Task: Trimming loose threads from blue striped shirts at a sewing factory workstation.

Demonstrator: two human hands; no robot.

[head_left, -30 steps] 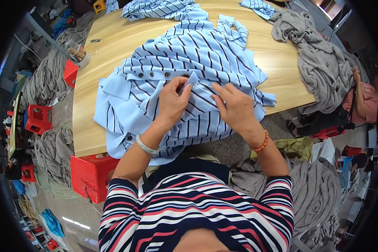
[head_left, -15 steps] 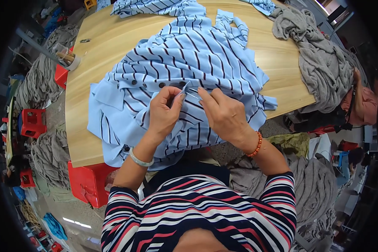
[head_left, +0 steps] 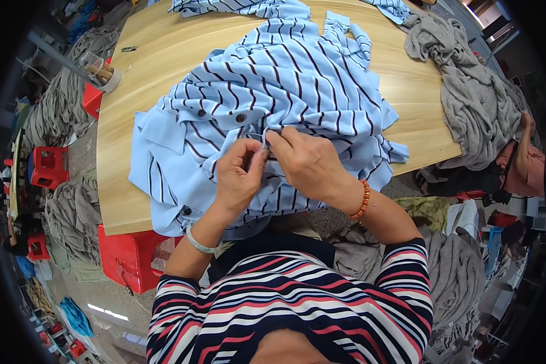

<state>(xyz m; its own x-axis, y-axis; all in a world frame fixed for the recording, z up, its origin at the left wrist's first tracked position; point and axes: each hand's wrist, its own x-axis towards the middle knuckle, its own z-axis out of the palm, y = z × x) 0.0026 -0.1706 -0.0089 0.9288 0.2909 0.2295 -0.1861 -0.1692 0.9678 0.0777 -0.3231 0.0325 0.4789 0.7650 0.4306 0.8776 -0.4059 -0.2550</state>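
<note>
The head view looks down from close above the hands (head_left: 312, 167) and table (head_left: 415, 103).

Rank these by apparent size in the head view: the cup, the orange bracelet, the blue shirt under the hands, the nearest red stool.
Largest to smallest:
Blue shirt
Nearest red stool, partly hidden
Cup
Orange bracelet

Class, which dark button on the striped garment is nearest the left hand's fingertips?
The upper-right button, just beyond the left hand; the upper-left button sits farther off, and the lower button lies near the pale bangle.
</note>
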